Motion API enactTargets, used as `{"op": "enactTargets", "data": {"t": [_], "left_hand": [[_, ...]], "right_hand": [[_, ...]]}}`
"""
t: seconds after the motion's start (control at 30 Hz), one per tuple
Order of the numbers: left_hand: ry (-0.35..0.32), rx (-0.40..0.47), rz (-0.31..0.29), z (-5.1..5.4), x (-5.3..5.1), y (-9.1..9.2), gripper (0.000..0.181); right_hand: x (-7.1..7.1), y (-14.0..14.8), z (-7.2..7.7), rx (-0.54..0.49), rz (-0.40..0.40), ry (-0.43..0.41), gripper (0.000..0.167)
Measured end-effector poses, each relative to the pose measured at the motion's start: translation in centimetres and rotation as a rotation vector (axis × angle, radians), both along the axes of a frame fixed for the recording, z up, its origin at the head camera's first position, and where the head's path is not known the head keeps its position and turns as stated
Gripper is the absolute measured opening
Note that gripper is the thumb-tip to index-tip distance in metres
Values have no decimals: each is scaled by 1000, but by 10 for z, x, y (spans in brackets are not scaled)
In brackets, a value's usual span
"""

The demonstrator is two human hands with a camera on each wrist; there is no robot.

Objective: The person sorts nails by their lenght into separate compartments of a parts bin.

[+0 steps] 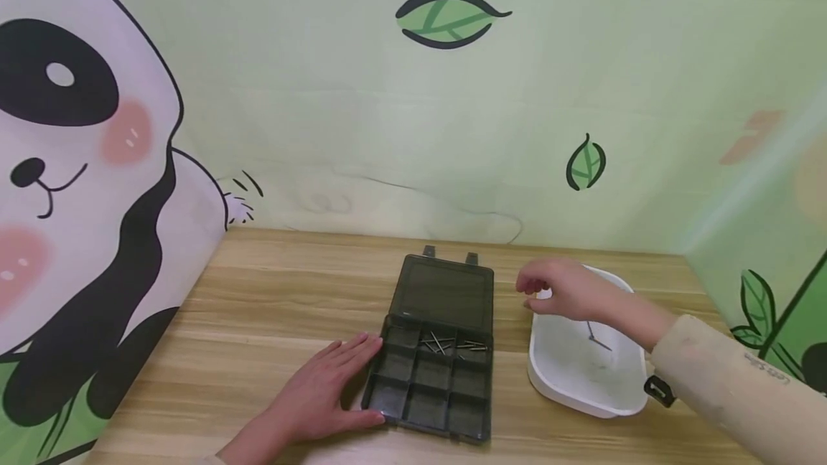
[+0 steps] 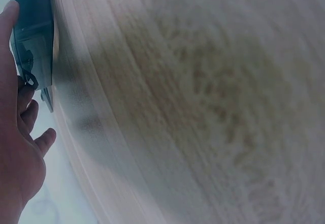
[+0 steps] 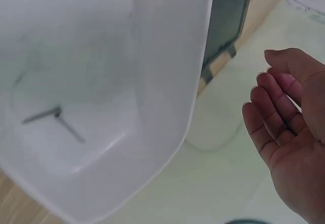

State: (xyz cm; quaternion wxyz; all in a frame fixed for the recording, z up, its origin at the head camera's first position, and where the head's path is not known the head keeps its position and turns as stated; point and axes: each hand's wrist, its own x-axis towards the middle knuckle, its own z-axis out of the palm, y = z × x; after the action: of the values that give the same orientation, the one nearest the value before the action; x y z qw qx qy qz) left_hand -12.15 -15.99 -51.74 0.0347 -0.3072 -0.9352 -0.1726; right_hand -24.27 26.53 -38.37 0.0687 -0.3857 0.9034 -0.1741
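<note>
Head view: left hand (image 1: 316, 397) against the left side of the dark compartment box (image 1: 429, 372), fingers straight, thumb spread wide toward the near corner, nothing gripped. Box open on the wooden table (image 1: 278, 285), lid (image 1: 446, 291) laid back on the far side. Only in this view, the inside of the compartments: metal pins in the far middle and far right ones. To the right of the box, the white tray (image 1: 568, 402), with right hand (image 1: 571, 293) above its far left part, fingers loosely bent, gap between thumb and fingertips narrow.

Right wrist view: palm side of that hand, hidden from the head camera; nothing held. Also a closer look at two thin metal pieces (image 3: 71, 125) on the tray floor, one end of each meeting.

Left wrist view: outer side of the box beside the left fingers (image 2: 29, 113), plus blurred wood grain.
</note>
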Motion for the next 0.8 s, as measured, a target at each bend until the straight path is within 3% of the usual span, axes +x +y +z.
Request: {"op": "enactTargets", "data": {"t": [0.17, 0.47, 0.8], "left_hand": [[1, 1, 0, -1, 0, 0, 103], [6, 11, 1, 1, 1, 1, 102], [13, 7, 3, 0, 0, 0, 102]], "right_hand": [[-3, 19, 6, 8, -58, -15, 14], [-6, 46, 1, 23, -148, -23, 18], [-6, 67, -8, 66, -173, -8, 25]]}}
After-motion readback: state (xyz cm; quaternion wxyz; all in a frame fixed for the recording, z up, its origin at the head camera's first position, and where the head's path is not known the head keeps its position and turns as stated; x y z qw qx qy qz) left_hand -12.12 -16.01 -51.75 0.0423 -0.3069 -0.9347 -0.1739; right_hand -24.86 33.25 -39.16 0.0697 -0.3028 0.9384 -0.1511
